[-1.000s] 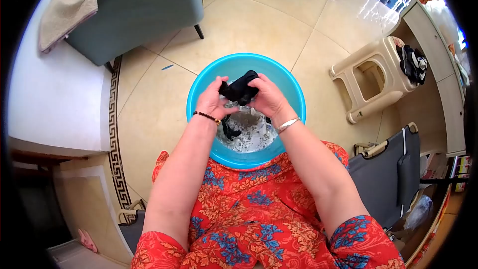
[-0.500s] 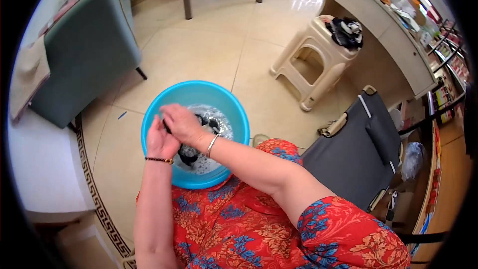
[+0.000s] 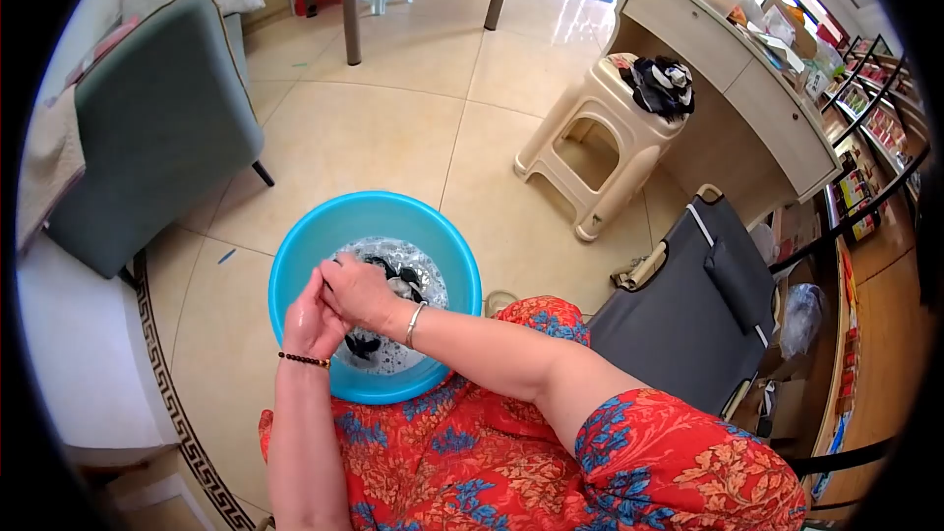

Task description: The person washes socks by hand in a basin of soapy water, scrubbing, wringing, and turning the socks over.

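Note:
A blue basin [image 3: 460,265] stands on the floor, with sudsy water [image 3: 423,265] and dark wet cloth [image 3: 362,344] inside. Over its left part my left hand [image 3: 313,320] and my right hand [image 3: 359,290] are pressed together, fingers closed. My right hand lies over the fingers of my left. Whatever is between the palms is hidden. A beaded bracelet [image 3: 303,360] is on my left wrist and a silver bangle [image 3: 416,324] on my right.
A beige stool [image 3: 600,138] with dark cloths [image 3: 661,87] on it stands right of the basin, by a desk [image 3: 728,49]. A grey folding chair [image 3: 688,285] is nearer at right, a green-grey chair [image 3: 157,128] at left.
The view has swung right and up. My hands, earlier apart with a black cloth between them, have come together at the basin's left side; the black cloth no longer shows between them.

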Demonstrator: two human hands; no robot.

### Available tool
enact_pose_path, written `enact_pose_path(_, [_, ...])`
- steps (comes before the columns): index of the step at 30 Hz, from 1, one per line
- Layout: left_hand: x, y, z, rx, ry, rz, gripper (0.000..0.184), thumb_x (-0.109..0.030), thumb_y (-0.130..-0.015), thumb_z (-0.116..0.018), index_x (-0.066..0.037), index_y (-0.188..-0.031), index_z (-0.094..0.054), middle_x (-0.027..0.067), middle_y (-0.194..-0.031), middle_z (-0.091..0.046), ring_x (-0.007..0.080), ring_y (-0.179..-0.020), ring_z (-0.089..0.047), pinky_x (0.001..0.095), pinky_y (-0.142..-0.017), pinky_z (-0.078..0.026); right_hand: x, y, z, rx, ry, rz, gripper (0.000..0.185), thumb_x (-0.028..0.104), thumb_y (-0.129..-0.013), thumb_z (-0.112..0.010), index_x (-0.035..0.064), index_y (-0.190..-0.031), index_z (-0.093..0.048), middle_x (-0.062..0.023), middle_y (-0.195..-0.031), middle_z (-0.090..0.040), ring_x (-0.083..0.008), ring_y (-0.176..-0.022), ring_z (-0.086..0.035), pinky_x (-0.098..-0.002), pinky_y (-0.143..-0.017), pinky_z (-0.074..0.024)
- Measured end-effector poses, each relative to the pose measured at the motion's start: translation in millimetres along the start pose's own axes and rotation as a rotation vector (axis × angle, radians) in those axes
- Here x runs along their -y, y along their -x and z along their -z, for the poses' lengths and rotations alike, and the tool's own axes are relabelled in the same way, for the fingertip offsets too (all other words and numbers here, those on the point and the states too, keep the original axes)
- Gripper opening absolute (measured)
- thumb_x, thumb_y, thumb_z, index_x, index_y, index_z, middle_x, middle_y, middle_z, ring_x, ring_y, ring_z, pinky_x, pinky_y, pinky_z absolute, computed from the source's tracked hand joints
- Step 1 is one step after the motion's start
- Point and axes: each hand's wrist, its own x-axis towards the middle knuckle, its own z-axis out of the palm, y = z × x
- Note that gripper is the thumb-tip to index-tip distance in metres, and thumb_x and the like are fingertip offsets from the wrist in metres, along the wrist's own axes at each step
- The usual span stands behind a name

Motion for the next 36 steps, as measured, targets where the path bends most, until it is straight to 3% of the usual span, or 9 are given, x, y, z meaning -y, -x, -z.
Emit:
enact_pose_path(10, [2.9, -7.6, -10.4, -0.104, -0.186, 0.077, 0.041, -0.032, -0.098, -0.035, -0.004, -0.127, -0.041, 0.0119, -0.123, -0.050, 0.0270, -0.109, -0.053, 0.0446, -0.086, -0.049, -15.5, -13.9, 4.6, 0.238, -0.175, -0.360, 0.024, 0.023, -0.083, -0.052, 0.0000, -0.086, -0.058, -0.0230, -0.085, -0.062, -0.0387, -0.080, -0.060, -0.0436, -0.070, -0.0476])
enact_pose_path(13, [-7.0, -1.3, -13.4, -0.073, -0.310, -0.009, 0.036, -0.024, -0.097, -0.036, -0.004, -0.126, -0.042, 0.0116, -0.121, -0.051, 0.0257, -0.107, -0.055, 0.0438, -0.085, -0.050, -12.8, -22.1, 18.5, 0.133, -0.606, -0.476, 0.039, 0.030, -0.084, -0.055, -0.0040, -0.104, -0.055, -0.0232, -0.092, -0.062, -0.0343, -0.082, -0.061, -0.0393, -0.073, -0.0479])
enact_pose_path(16, [-11.3, 2.8, -16.1, -0.090, -0.407, -0.099, 0.033, -0.014, -0.094, -0.040, -0.005, -0.125, -0.043, 0.0103, -0.117, -0.053, 0.0232, -0.105, -0.055, 0.0423, -0.083, -0.050, 1.8, -19.3, 50.6, 0.339, -0.773, -0.515, 0.074, 0.030, -0.081, -0.061, -0.0037, -0.136, -0.024, -0.0201, -0.113, -0.052, -0.0242, -0.099, -0.053, -0.0339, -0.082, -0.0458])
enact_pose_path(23, [-8.6, 8.8, -24.5, 0.039, -0.308, -0.074, 0.023, -0.013, -0.091, -0.050, -0.006, -0.113, -0.052, 0.0042, -0.105, -0.056, 0.0161, -0.090, -0.057, 0.0312, -0.072, -0.050, 11.9, -18.6, 73.9, 0.274, -0.647, -0.446, 0.071, 0.031, -0.082, -0.059, -0.0034, -0.134, -0.027, -0.0219, -0.112, -0.053, -0.0244, -0.101, -0.054, -0.0317, -0.084, -0.0454])
enact_pose_path(28, [-11.4, 9.5, -26.6, 0.005, -0.328, -0.143, 0.022, -0.013, -0.090, -0.052, -0.010, -0.112, -0.053, 0.0010, -0.100, -0.058, 0.0121, -0.081, -0.057, 0.0245, -0.059, -0.043, 5.0, -20.0, 77.9, 0.294, -0.635, -0.477, 0.069, 0.039, -0.080, -0.060, -0.0042, -0.128, -0.034, -0.0221, -0.094, -0.059, -0.0228, -0.067, -0.062, -0.0321, -0.054, -0.0496])
enact_pose_path(29, [-10.6, 1.0, -4.5, 0.093, -0.348, -0.198, 0.024, -0.012, -0.090, -0.051, -0.009, -0.113, -0.052, 0.0032, -0.103, -0.058, 0.0134, -0.087, -0.058, 0.0271, -0.066, -0.046, 20.9, -21.8, 97.4, 0.365, -0.570, -0.496, 0.070, 0.039, -0.079, -0.062, -0.0038, -0.128, -0.035, -0.0225, -0.095, -0.058, -0.0234, -0.070, -0.062, -0.0326, -0.055, -0.0502])
enact_pose_path(32, [-15.0, 0.1, -2.0, -0.008, -0.231, -0.260, 0.026, -0.010, -0.090, -0.049, -0.004, -0.115, -0.051, 0.0066, -0.105, -0.057, 0.0156, -0.095, -0.056, 0.0317, -0.080, -0.047, 0.3, -21.6, 92.1, 0.385, -0.461, -0.244, 0.057, 0.025, -0.073, -0.066, -0.0021, -0.119, -0.047, -0.0228, -0.105, -0.059, -0.0305, -0.097, -0.059, -0.0354, -0.086, -0.0458])
enact_pose_path(33, [-20.6, -1.1, 5.0, -0.008, -0.208, -0.266, 0.025, -0.010, -0.090, -0.049, -0.004, -0.114, -0.052, 0.0053, -0.101, -0.057, 0.0147, -0.093, -0.056, 0.0315, -0.081, -0.046, -10.0, -25.7, 90.7, 0.377, -0.404, -0.140, 0.046, 0.018, -0.072, -0.063, 0.0001, -0.113, -0.054, -0.0208, -0.098, -0.061, -0.0279, -0.091, -0.061, -0.0347, -0.080, -0.0478])
enact_pose_path(36, [-28.7, 9.8, -7.7, -0.066, -0.154, -0.324, 0.022, -0.014, -0.091, -0.050, -0.005, -0.111, -0.052, 0.0038, -0.097, -0.057, 0.0140, -0.091, -0.055, 0.0300, -0.080, -0.046, -13.1, -31.5, 104.9, 0.342, -0.498, -0.297, 0.033, 0.012, -0.074, -0.058, -0.0004, -0.105, -0.058, -0.0152, -0.086, -0.063, -0.0221, -0.075, -0.061, -0.0318, -0.068, -0.0484])
